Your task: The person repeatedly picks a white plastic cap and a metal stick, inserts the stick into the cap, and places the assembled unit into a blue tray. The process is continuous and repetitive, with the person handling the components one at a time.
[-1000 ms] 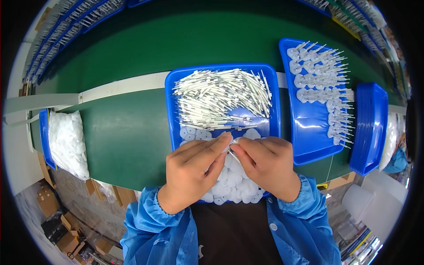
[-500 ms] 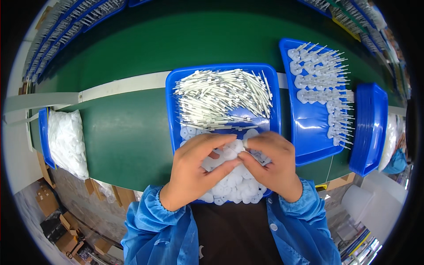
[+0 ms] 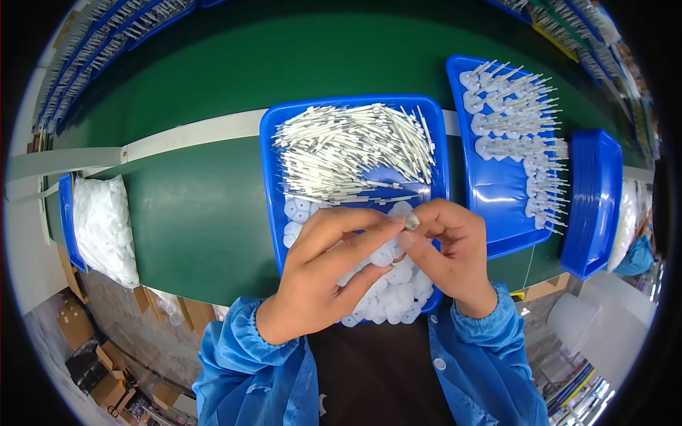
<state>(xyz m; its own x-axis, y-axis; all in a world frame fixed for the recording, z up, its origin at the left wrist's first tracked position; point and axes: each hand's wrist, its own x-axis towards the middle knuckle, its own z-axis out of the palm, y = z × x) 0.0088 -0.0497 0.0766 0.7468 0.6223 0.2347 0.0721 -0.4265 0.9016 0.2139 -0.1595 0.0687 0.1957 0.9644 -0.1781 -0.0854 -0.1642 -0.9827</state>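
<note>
My left hand [image 3: 320, 270] is closed, with a white, flower-shaped plastic disc [image 3: 384, 253] between its thumb and fingers. My right hand [image 3: 455, 257] pinches a small whitish piece [image 3: 410, 221] at its thumb and fingertip, against the left fingertips; its exact kind is too small to tell. Both hands are over a blue tray [image 3: 268, 170]. Thin white sticks [image 3: 355, 145] with dark ends fill the far part of that tray. Loose white plastic discs [image 3: 387, 302] lie heaped in its near part, partly covered by my hands.
To the right, another blue tray [image 3: 490, 206] holds rows of discs with sticks attached. Beyond it stand stacked blue trays [image 3: 593, 206]. A clear bag of white pieces [image 3: 106, 231] lies at the left table edge. Loaded racks [image 3: 106, 50] curve along the far left.
My hands have turned, and their fingertips now meet slightly higher and to the right, with the small whitish piece showing between them. My left hand's fingers are stretched further across the heap.
</note>
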